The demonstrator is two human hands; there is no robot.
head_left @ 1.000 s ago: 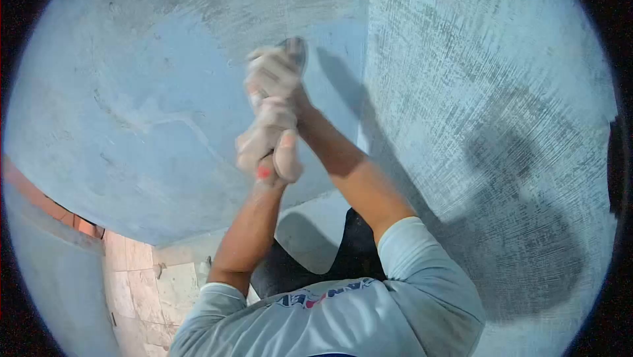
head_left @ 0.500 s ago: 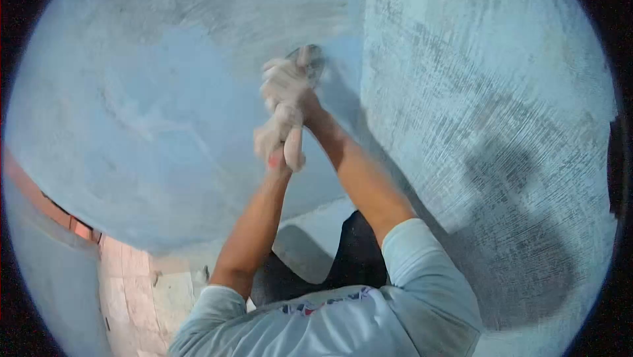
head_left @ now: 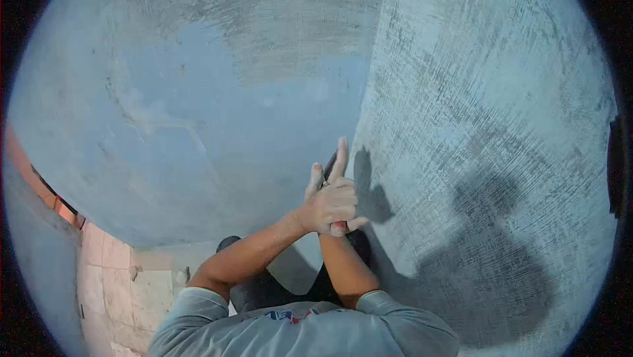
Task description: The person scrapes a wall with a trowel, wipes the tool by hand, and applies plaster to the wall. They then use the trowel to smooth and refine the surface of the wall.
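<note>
My left hand (head_left: pixel 330 208) lies across my right hand in front of my body, its fingers curled and whitened with dust or paste. My right hand is mostly hidden behind it, above the right forearm (head_left: pixel 346 263). Between a raised thumb and a raised finger shows the narrow edge of a dark tool (head_left: pixel 331 164), held at the joined hands. Which hand the raised finger belongs to is unclear. A small red patch (head_left: pixel 338 226) shows at the lower edge of the hands. The hands are near the corner, by the smooth bluish patch on the left wall (head_left: pixel 264 113).
The rough, streaked right wall (head_left: pixel 448 106) meets the left wall at a corner and carries my shadow. Pale floor tiles (head_left: pixel 115 284) lie at the lower left, near a reddish strip (head_left: pixel 26 159). My dark-trousered knees are below the hands.
Both hands have come down and to the right, away from the upper wall. The dark tool, seen more broadly before, now shows edge-on. The left hand has moved up from the right wrist over the right hand.
</note>
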